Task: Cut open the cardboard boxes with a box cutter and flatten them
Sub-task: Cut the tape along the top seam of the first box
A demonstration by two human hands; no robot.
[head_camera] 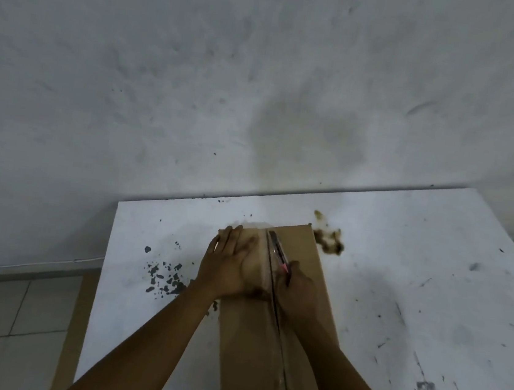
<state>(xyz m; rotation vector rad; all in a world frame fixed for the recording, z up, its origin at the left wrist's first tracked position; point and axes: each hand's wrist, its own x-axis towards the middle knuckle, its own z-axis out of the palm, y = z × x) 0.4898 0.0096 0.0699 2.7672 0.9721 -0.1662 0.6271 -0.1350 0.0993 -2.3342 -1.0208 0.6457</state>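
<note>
The right hand [297,291] hides most of the cutter [278,251], whose blade tip is too blurred to make out; the left hand [225,263] covers part of the box [263,356]. Both forearms run off the bottom edge; the table [416,277] is cut off at the right.

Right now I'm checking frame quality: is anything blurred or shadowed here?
Head view: dim, soft light; left hand and right hand slightly blurred; box cutter smeared; faint shadow right of the cardboard box; table edges bowed by the wide lens.

box [270,318] mid-table, both forearms crossing its near half, bare table [416,277] wide to its right, narrower strip left, wall [198,76] close behind
</note>
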